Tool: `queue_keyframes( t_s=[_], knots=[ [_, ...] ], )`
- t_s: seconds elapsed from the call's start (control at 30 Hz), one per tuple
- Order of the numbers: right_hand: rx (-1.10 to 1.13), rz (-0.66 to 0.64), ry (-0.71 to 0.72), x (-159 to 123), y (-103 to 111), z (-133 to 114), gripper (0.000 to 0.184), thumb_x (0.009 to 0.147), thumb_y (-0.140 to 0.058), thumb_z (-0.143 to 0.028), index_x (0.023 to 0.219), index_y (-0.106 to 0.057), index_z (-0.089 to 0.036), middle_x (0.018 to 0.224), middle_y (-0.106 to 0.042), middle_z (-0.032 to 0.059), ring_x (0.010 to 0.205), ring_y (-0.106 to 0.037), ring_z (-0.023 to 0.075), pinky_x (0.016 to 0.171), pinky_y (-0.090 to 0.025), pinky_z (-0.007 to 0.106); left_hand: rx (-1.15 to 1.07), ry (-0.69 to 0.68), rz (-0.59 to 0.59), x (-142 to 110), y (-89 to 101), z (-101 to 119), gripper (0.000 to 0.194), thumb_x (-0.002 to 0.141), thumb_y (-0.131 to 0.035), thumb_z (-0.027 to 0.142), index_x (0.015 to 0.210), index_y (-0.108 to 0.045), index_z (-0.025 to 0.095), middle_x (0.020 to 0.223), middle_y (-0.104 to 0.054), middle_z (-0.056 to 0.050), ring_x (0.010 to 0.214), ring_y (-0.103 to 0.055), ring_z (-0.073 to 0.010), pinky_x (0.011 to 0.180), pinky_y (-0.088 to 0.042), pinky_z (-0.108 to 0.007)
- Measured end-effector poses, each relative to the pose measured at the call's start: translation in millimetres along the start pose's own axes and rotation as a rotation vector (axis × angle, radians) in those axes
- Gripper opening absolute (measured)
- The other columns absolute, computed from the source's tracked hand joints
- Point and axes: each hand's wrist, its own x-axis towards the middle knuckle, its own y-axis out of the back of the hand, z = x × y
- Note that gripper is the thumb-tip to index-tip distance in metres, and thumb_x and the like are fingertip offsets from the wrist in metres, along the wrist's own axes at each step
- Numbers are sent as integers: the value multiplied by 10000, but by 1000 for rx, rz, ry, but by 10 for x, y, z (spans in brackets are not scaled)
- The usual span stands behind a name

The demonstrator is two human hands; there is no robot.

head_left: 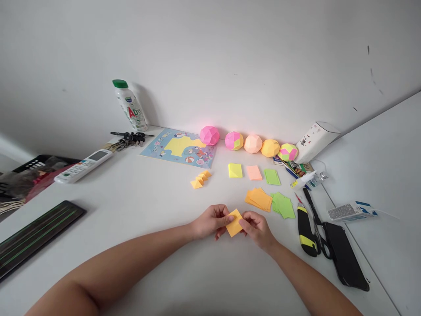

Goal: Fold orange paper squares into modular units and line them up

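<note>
An orange paper square point(234, 223) is held up over the table, turned with one corner toward me. My left hand point(213, 220) pinches its left side, thumb on top. On its right edge, my right hand point(257, 229) grips it the same way, fingers curled underneath. Beyond my hands lie a loose stack of orange paper squares point(259, 199) and a fanned stack of green paper squares point(283, 206). Several folded orange paper pieces point(200, 179) sit in a short row to the left. Yellow point(235, 170), peach point(254, 173) and smaller green point(272, 177) note pads lie farther back.
Several faceted paper balls point(252, 144) line the wall. At right are a utility knife point(306, 231), scissors point(318, 228), a black phone-like object point(345, 256), a glue bottle point(303, 180) and a white cylinder point(316, 141). At left stand a bottle point(130, 107), keys point(130, 139) and a remote point(83, 166).
</note>
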Motion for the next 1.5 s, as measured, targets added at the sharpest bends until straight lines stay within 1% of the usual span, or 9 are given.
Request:
queue_keyframes(
  t_s=[0.2, 0.27, 0.4, 0.47, 0.6, 0.87, 1.07, 1.23, 1.5],
  knots=[
    [-23, -108, 101, -17, -28, -53, 195, 759, -627, -358, 779, -592, -167, 1000, -550, 74, 708, -536, 139, 566, -446, 252, -127, -23, 0, 3, -11, 16, 350, 764, -566, 492, 732, -416, 177, 480, -503, 59, 352, -429, -61, 325, -383, -177],
    [-10, -99, 72, -23, -27, -49, 204, 762, -623, -365, 765, -590, -163, 963, -566, 68, 693, -534, 137, 560, -441, 249, -145, -10, -10, 3, -6, 30, 341, 774, -559, 485, 733, -425, 174, 460, -496, 59, 345, -424, -62, 326, -384, -178],
    [-23, -42, -7, -34, -7, -9, 231, 776, -614, -365, 692, -561, -156, 648, -554, 0, 566, -506, 114, 516, -413, 233, -147, 0, -4, 8, -1, 34, 321, 775, -576, 455, 742, -441, 165, 453, -488, 66, 320, -416, -58, 322, -384, -182],
    [-31, -19, -40, -34, 1, 10, 244, 771, -622, -364, 676, -546, -153, 592, -531, -16, 545, -514, 114, 508, -412, 230, -163, -28, 28, 4, -14, 24, 309, 770, -592, 437, 781, -430, 174, 492, -501, 70, 325, -436, -61, 327, -395, -189],
    [1, -24, -60, -21, 3, 28, 253, 764, -631, -365, 675, -527, -152, 611, -533, -15, 543, -524, 113, 504, -421, 230, -175, -127, 46, -33, -57, -4, 268, 796, -578, 386, 844, -386, 205, 609, -547, 53, 437, -528, -91, 401, -453, -218],
    [24, -61, -51, -1, 7, 23, 233, 783, -606, -360, 691, -535, -157, 624, -523, -15, 561, -510, 112, 520, -430, 231, -52, -195, 4, -69, -83, -17, 305, 805, -576, 291, 1100, -546, 219, 1022, -517, -54, 818, -564, -156, 636, -503, -283],
    [64, -50, -37, -7, -7, -20, 214, 780, -610, -356, 723, -546, -160, 644, -533, -13, 557, -505, 106, 504, -423, 222, -205, -198, -79, -72, -76, 7, 300, 787, -601, 219, 1085, -594, 252, 1043, -482, -34, 934, -562, -193, 813, -469, -371],
    [47, -8, -18, 2, -14, -6, 219, 780, -611, -350, 690, -563, -157, 605, -515, -22, 516, -485, 95, 481, -417, 218, -207, -178, -85, -72, -72, -5, 321, 779, -607, 214, 1098, -591, 243, 1047, -475, -41, 962, -556, -217, 825, -465, -401],
    [-53, 75, 54, 1, -9, -28, 219, 772, -623, -316, 633, -563, -158, 599, -486, -26, 482, -482, 84, 442, -400, 206, -212, -144, -30, -64, -79, 8, 321, 727, -660, 216, 1045, -619, 238, 959, -506, -18, 901, -562, -183, 828, -444, -374]
  ],
)
